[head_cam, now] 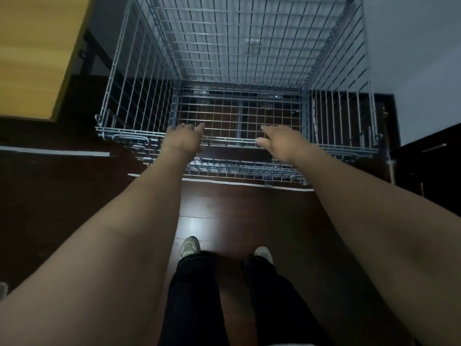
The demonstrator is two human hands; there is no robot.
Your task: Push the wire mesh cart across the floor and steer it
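Note:
A large silver wire mesh cart [139,71] stands on the dark wood floor right in front of me, its inside empty. Both my arms reach forward to its near top rail [232,140]. My left hand [183,139] rests on the rail left of centre, fingers curled over the wire. Right of centre, my right hand [278,141] lies on the same rail with its thumb under the bar and fingers spread over the top. A folded-down mesh panel [239,168] hangs below the rail.
A wooden table top [32,53] juts in at the left, close to the cart's left side. A pale wall [419,46] rises at the right, with dark furniture [429,161] below it. White tape lines [55,152] cross the floor. My feet [189,247] stand behind the cart.

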